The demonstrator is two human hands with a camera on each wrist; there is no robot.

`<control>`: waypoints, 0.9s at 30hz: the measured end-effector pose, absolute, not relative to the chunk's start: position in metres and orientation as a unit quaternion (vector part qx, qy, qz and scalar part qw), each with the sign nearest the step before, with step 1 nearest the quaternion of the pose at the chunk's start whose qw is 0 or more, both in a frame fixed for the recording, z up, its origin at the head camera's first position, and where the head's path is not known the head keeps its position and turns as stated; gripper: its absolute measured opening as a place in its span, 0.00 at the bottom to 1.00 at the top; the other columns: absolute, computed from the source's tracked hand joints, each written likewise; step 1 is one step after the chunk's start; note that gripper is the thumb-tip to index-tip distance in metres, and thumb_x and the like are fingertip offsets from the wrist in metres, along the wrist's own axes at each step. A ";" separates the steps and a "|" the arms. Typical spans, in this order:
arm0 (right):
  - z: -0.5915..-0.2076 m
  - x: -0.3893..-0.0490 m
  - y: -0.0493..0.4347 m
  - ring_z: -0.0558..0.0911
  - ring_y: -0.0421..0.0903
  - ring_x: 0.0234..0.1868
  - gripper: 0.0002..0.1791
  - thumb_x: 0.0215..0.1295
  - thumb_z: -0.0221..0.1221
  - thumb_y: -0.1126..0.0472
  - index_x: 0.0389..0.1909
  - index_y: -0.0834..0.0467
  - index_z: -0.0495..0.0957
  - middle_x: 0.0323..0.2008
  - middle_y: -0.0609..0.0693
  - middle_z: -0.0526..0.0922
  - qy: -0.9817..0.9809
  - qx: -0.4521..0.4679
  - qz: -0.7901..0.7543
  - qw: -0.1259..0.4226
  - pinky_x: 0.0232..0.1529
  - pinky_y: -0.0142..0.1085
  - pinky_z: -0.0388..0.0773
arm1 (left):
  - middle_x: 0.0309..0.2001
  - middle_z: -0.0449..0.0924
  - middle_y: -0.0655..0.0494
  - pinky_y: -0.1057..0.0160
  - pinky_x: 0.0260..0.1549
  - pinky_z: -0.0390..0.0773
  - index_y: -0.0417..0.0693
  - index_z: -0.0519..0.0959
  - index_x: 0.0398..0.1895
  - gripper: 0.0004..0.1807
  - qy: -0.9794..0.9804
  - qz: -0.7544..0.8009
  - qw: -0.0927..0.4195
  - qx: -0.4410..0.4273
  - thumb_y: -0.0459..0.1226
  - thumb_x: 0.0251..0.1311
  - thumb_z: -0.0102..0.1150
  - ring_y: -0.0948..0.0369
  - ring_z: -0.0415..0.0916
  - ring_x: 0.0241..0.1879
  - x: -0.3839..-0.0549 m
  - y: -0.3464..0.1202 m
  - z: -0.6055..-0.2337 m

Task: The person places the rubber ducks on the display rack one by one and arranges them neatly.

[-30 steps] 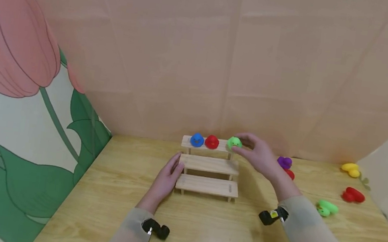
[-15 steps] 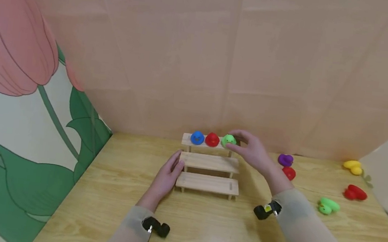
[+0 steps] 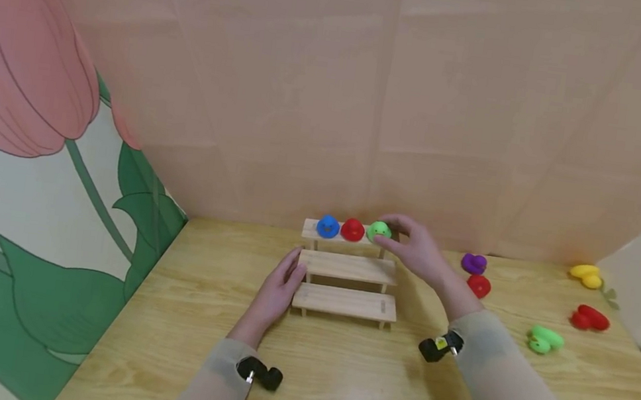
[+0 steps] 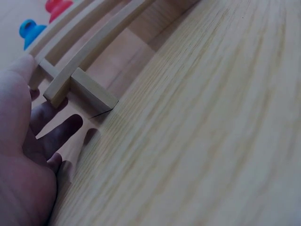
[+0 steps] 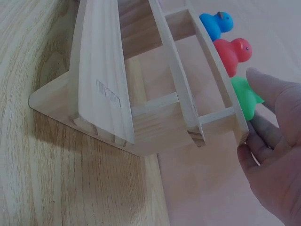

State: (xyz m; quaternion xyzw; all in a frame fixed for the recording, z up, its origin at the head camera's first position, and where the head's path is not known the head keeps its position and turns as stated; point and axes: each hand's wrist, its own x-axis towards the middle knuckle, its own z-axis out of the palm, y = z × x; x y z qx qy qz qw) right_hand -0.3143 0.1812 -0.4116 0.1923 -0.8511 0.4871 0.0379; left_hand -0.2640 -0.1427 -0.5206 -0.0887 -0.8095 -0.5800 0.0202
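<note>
A three-tier wooden stand stands on the table. On its top tier sit a blue rubber duck, a red rubber duck and a green rubber duck, in a row from left to right. My right hand holds the green duck at the right end, thumb in front and fingers behind; part of the duck is hidden in the right wrist view. With my left hand I grip the left end of the stand, thumb by the middle tier. The left wrist view shows its fingers reaching under the wood.
To the right on the wooden table lie more ducks: a purple one, a red one, a yellow one, another red one and a green one. A pinkish cloth backdrop hangs behind.
My right hand has moved slightly left with the green duck, bringing it closer to the red duck on the top tier. The left hand has kept its place on the stand.
</note>
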 end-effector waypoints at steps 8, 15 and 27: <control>-0.418 -0.314 0.186 0.75 0.65 0.74 0.32 0.76 0.73 0.55 0.74 0.63 0.76 0.68 0.62 0.82 -0.838 0.199 0.507 0.043 0.78 0.64 0.67 | 0.84 0.64 0.50 0.45 0.81 0.61 0.67 0.60 0.89 0.37 -0.809 -0.581 0.019 -0.089 0.64 0.84 0.48 0.50 0.63 0.82 -0.263 -0.141 -0.520; -0.424 -0.296 0.199 0.67 0.69 0.79 0.37 0.77 0.72 0.52 0.79 0.60 0.72 0.77 0.63 0.73 -0.836 0.160 0.520 0.069 0.79 0.67 0.62 | 0.84 0.64 0.50 0.46 0.81 0.61 0.63 0.60 0.90 0.39 -0.810 -0.580 0.016 -0.090 0.64 0.84 0.48 0.50 0.62 0.82 -0.263 -0.141 -0.521; -0.439 -0.275 0.240 0.63 0.72 0.80 0.39 0.76 0.71 0.43 0.81 0.53 0.72 0.81 0.59 0.69 -0.849 0.083 0.509 0.112 0.77 0.71 0.61 | 0.84 0.65 0.53 0.46 0.81 0.61 0.70 0.60 0.89 0.39 -0.814 -0.575 0.014 -0.082 0.68 0.82 0.47 0.51 0.63 0.82 -0.263 -0.144 -0.519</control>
